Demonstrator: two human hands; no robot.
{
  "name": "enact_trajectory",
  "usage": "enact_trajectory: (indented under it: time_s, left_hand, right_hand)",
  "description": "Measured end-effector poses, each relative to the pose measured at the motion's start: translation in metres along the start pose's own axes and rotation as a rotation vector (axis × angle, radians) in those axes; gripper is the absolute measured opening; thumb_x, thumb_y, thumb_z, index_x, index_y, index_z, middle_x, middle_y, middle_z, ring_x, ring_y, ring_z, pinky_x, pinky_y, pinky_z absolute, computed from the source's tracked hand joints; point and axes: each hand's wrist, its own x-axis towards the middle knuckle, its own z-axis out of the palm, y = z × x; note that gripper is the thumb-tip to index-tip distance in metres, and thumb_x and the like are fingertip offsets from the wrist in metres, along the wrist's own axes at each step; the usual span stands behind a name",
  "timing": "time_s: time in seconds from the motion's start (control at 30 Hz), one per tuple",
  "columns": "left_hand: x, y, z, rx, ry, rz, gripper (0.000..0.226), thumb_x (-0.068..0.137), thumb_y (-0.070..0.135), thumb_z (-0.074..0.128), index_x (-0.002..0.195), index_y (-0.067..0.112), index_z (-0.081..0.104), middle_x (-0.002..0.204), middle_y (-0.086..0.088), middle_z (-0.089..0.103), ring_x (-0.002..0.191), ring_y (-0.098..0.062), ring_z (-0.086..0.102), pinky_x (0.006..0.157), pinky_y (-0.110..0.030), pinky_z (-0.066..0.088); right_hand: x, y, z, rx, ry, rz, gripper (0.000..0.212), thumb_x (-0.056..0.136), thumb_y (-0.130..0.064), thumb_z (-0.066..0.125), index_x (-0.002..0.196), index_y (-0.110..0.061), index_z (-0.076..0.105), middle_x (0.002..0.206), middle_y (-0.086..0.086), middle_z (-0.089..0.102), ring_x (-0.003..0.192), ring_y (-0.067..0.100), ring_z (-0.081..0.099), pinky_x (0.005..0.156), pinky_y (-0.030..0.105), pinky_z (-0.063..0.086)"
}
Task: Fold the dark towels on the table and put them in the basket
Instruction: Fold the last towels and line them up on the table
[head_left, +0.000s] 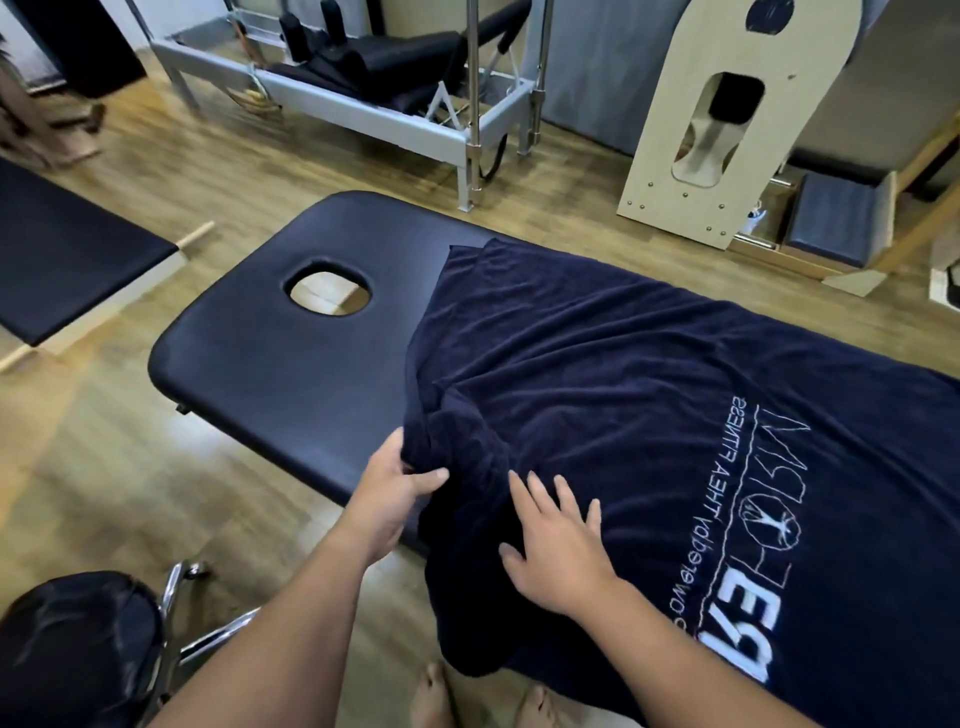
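A large dark navy towel (649, 374) with white lettering lies spread over the black padded table (291, 364), its near edge hanging over the table's side. My left hand (395, 493) pinches a bunched fold of the towel's left edge near the table's front side. My right hand (561, 545) lies flat on the towel with fingers spread and straight, just right of the left hand. No basket is in view.
The table has an oval face hole (330, 286) near its left end. A black stool (78, 649) with chrome legs stands at lower left. A second padded bench (67, 260) is at the left, a metal exercise frame (363, 98) and a wooden board (727, 119) behind.
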Motion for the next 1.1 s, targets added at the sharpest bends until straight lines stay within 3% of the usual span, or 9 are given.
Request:
enact_trajectory:
  time_s: [0.13,0.33,0.47,0.6,0.7,0.77,0.9,1.0,1.1]
  left_hand:
    - [-0.001,-0.013,0.006,0.304,-0.002,-0.133,0.027,0.088,0.004,0.075,0.111,0.016,0.071,0.103,-0.001,0.078,0.097,-0.021,0.074,0.073,-0.028,0.056]
    - [-0.005,0.01,-0.037,0.824,-0.078,-0.049,0.007,0.088,0.017,0.077,0.093,0.014,0.074,0.092,0.0,0.076,0.09,-0.017,0.071,0.08,-0.032,0.056]
    - [-0.015,0.055,-0.118,1.341,0.121,-0.273,0.033,0.069,0.032,0.08,0.087,0.007,0.068,0.09,-0.014,0.074,0.086,-0.03,0.07,0.07,-0.032,0.055]
    - [-0.027,0.065,-0.144,0.937,0.163,-0.234,0.036,0.053,0.029,0.073,0.077,0.003,0.073,0.074,-0.013,0.075,0.069,-0.031,0.072,0.06,-0.036,0.055]
    - [-0.037,0.043,-0.137,0.758,0.084,-0.285,0.015,0.069,0.01,0.07,0.082,0.003,0.071,0.068,-0.01,0.072,0.054,-0.026,0.065,0.049,-0.026,0.044]
    - [-0.038,0.026,-0.143,0.883,0.156,-0.35,0.013,0.08,0.008,0.062,0.09,0.0,0.063,0.081,-0.017,0.07,0.066,-0.031,0.065,0.054,-0.029,0.047]
    - [-0.04,0.005,-0.143,1.397,0.28,-0.289,0.04,0.083,0.024,0.054,0.119,0.012,0.045,0.127,-0.02,0.053,0.119,-0.041,0.051,0.098,-0.046,0.046]
    - [-0.039,-0.004,-0.103,1.48,0.037,0.041,0.046,0.089,0.027,0.052,0.134,0.023,0.042,0.144,-0.015,0.037,0.132,-0.04,0.034,0.105,-0.051,0.04]
    - [-0.035,-0.015,-0.055,1.531,-0.279,0.101,0.062,0.097,0.046,0.048,0.154,0.046,0.023,0.168,-0.009,0.002,0.151,-0.042,0.006,0.118,-0.058,0.024]
  right_hand:
    - [-0.001,0.004,-0.007,0.048,-0.048,0.016,0.088,0.097,-0.051,0.049,0.157,-0.039,-0.015,0.169,-0.01,-0.005,0.155,0.025,-0.013,0.118,0.069,-0.001]
    - [-0.003,0.005,-0.007,-0.013,-0.068,0.107,0.092,0.097,-0.045,0.052,0.155,-0.04,-0.019,0.168,-0.011,-0.009,0.155,0.025,-0.013,0.111,0.077,0.002]
    - [-0.012,0.005,-0.006,-0.063,-0.094,0.204,0.087,0.101,-0.038,0.049,0.155,-0.042,-0.019,0.168,-0.008,-0.013,0.153,0.034,-0.016,0.109,0.079,0.001]
    - [-0.026,-0.012,0.01,-0.097,-0.084,0.205,0.08,0.102,-0.037,0.044,0.156,-0.042,-0.015,0.168,0.002,-0.013,0.152,0.039,-0.016,0.113,0.076,0.004]
    - [-0.035,-0.026,0.021,-0.083,-0.076,0.221,0.079,0.101,-0.042,0.045,0.157,-0.042,-0.011,0.167,0.005,-0.017,0.151,0.04,-0.018,0.113,0.075,0.006]
    - [-0.041,-0.031,0.029,-0.102,-0.055,0.216,0.082,0.099,-0.047,0.049,0.157,-0.041,-0.009,0.167,0.006,-0.016,0.151,0.04,-0.018,0.113,0.074,0.008]
    - [-0.061,-0.033,0.042,-0.156,-0.037,0.118,0.085,0.097,-0.049,0.051,0.157,-0.039,-0.009,0.168,0.003,-0.015,0.153,0.034,-0.016,0.117,0.069,0.008]
    - [-0.081,-0.03,0.048,-0.139,-0.032,0.065,0.082,0.098,-0.046,0.05,0.158,-0.04,-0.006,0.168,-0.001,-0.016,0.153,0.027,-0.019,0.121,0.063,0.007]
    - [-0.097,-0.017,0.051,-0.021,0.044,0.267,0.084,0.098,-0.046,0.053,0.157,-0.043,-0.006,0.167,-0.002,-0.019,0.153,0.029,-0.02,0.118,0.067,0.013]
